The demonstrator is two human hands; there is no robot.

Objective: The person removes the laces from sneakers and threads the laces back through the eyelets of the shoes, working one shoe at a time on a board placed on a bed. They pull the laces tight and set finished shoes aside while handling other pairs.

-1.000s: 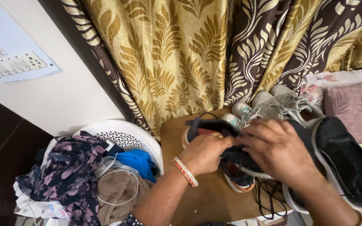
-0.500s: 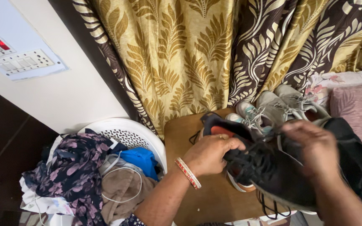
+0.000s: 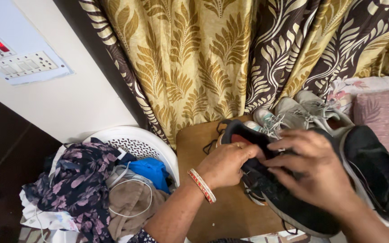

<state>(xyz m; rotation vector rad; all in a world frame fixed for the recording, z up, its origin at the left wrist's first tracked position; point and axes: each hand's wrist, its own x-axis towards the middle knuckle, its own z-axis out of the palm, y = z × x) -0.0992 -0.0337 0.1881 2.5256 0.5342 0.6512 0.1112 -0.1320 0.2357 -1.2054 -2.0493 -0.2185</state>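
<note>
Black shoe [image 3: 289, 198] held over right part of surface [image 3: 212, 216], toe toward near edge. Left hand [image 3: 223, 164] pinches collar and tongue area; right hand [image 3: 316, 173] wraps over upper, fingers closed on it. Judged light, upper soft, sole stiffer; laces loose, may snag. Best grip: heel collar or sole edge. Grey shoes [image 3: 302, 112] at far right corner. Laundry basket [image 3: 136, 144] left of surface.

A home, likely a bedroom: leaf-patterned curtains [image 3: 230, 58], a laundry basket [image 3: 136, 139] heaped with clothes [image 3: 82, 184], and a wall switchboard [image 3: 19, 60].
</note>
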